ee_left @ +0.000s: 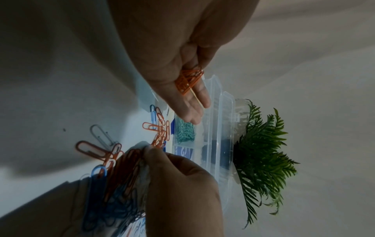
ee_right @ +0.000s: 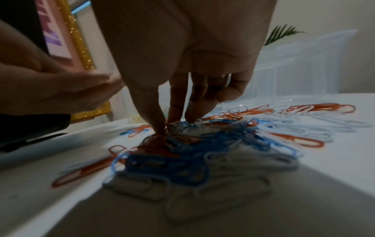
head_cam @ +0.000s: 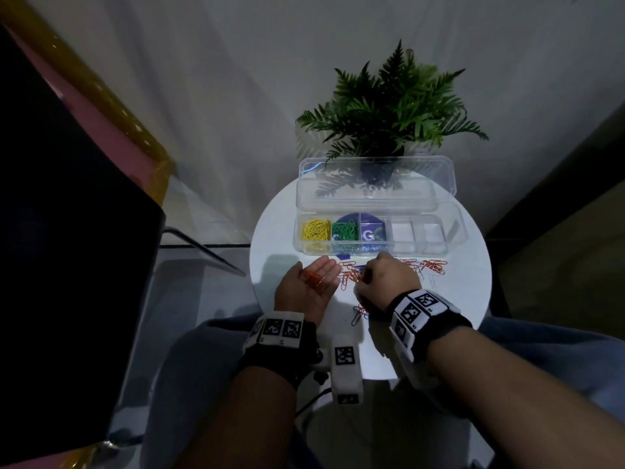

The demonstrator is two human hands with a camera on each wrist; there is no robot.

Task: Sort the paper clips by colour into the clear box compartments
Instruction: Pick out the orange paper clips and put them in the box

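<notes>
Two compartments filled; orange collection in progress.

The left hand (head_cam: 309,286) lies flat, palm up, carrying orange clips (head_cam: 313,278) on straight fingers. The right hand (head_cam: 384,279) pinches into the mixed pile (ee_right: 182,154) on the worktop (head_cam: 466,286), just in front of the clear box (head_cam: 449,231). Next: separate one orange clip without dragging blue ones.

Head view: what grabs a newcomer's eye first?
The clear box on the round white table, lid up, with yellow paper clips in its leftmost compartment and green paper clips in the next. In front of it, the left hand lies palm up cradling orange paper clips, while the right hand picks at the loose pile. A fern stands behind.
</notes>
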